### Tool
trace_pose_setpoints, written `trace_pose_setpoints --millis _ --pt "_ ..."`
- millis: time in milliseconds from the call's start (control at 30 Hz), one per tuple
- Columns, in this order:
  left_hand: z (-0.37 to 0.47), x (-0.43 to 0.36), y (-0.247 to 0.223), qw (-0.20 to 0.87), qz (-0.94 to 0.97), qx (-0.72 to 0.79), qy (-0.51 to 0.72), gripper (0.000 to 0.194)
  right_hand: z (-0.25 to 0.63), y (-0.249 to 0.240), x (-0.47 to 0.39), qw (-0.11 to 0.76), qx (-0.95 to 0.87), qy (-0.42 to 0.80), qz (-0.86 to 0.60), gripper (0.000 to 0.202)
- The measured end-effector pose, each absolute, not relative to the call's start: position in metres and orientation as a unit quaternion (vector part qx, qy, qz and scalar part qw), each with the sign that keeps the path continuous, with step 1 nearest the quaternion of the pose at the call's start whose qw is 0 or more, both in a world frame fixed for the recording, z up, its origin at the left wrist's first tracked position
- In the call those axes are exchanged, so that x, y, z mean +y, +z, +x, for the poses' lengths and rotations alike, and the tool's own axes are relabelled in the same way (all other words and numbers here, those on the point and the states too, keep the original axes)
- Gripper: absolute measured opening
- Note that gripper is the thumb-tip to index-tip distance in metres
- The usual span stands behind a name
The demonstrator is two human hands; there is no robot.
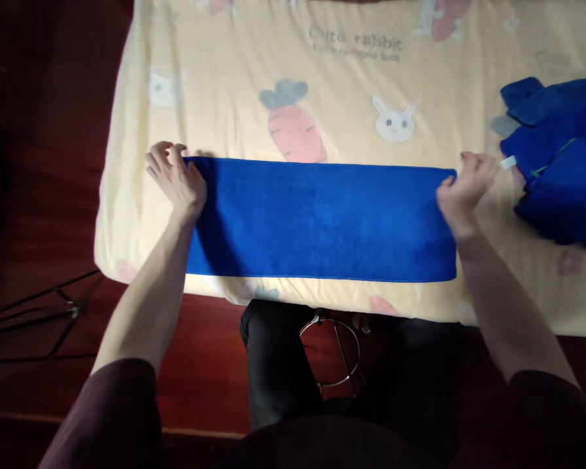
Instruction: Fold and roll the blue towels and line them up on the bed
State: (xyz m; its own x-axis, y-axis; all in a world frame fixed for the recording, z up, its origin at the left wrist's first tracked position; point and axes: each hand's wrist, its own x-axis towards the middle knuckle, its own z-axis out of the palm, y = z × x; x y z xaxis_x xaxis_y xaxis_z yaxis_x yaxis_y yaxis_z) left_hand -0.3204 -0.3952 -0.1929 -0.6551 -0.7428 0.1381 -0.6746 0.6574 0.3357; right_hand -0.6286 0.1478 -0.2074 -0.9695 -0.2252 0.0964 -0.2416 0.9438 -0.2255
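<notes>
A blue cloth (322,221), folded into a long flat rectangle, lies across the front of the covered table. At its upper left corner is my left hand (178,179), its fingers loosely bent and apart, the thumb side over the cloth's edge. My right hand (466,189) is at the opposite upper corner, slightly smeared by motion. Its thumb lies near the cloth's right edge while the fingers point away from it. Neither hand visibly grips the cloth.
A cream cover (224,78) printed with rabbits and carrots spreads over the table. More blue cloth (566,163) lies crumpled at the right, with a small white tag. Below the front edge is a round metal stool frame (359,352); black metal legs (73,311) stand at left.
</notes>
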Motion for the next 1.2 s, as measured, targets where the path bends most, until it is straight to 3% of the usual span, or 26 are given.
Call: trace_pose_setpoints --millis 67,167,267,567,700,867,1067,1200 --pt "-0.319 -0.359 -0.2 0.149 0.321 -0.928 -0.12 0.056 -0.591 -0.203 0.115 0.068 -0.981 0.095 0.153 0.058" --pt "-0.316 -0.318 -0.215 0.077 0.182 -0.969 -0.148 0.064 -0.531 -0.207 0.06 -0.009 -0.938 0.111 0.329 0.064" --pt "-0.305 -0.322 -0.229 0.054 0.208 -0.961 -0.175 0.07 -0.503 -0.221 0.04 -0.088 -0.894 0.132 0.418 0.067" --pt "-0.282 -0.417 -0.222 0.018 0.228 -0.964 -0.136 0.073 -0.616 -0.237 0.136 -0.033 -0.974 0.061 0.217 0.065" --pt "-0.258 -0.377 -0.215 0.048 0.239 -0.961 -0.134 0.075 -0.552 -0.225 0.147 -0.003 -0.958 0.083 0.273 0.065" --pt "-0.159 -0.324 -0.221 0.029 0.254 -0.957 -0.136 0.078 -0.439 -0.225 0.218 -0.081 -0.95 0.054 0.296 0.071" --pt "-0.108 -0.308 -0.205 0.012 0.351 -0.927 -0.133 0.086 -0.418 -0.218 0.285 -0.059 -0.978 0.04 0.197 0.073" --pt "-0.109 -0.269 -0.198 0.025 0.276 -0.95 -0.145 0.08 -0.38 -0.211 0.288 -0.036 -0.971 0.054 0.23 0.073"
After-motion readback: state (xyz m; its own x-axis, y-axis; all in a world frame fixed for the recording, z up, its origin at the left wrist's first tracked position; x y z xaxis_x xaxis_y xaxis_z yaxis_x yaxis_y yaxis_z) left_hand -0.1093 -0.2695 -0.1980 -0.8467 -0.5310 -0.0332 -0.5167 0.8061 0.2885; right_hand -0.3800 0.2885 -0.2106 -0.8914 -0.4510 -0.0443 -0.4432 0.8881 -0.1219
